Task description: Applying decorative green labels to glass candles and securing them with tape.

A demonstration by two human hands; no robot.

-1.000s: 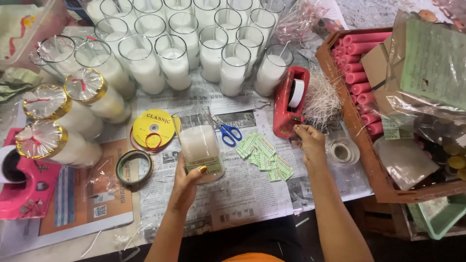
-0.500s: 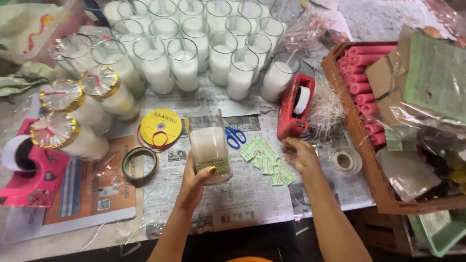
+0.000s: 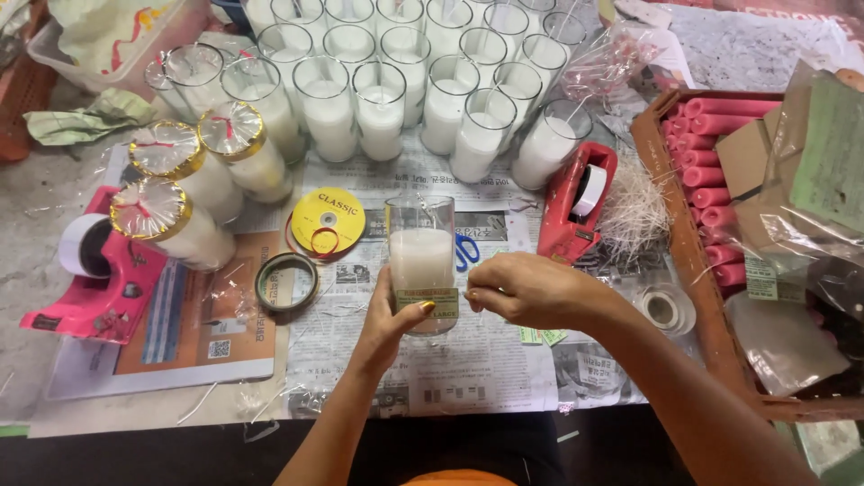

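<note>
Your right hand [image 3: 517, 290] moved from the red tape dispenser [image 3: 576, 202] to the glass candle [image 3: 421, 261] at frame centre, fingers pinched at its label; your left hand [image 3: 389, 317] gripped it. Three candles at left were wrapped; many behind remained bare.

Candle-packing workbench: rows of glass candles [image 3: 378, 108], tape dispensers [image 3: 576, 202], newspaper-covered table [image 3: 468, 360].
</note>
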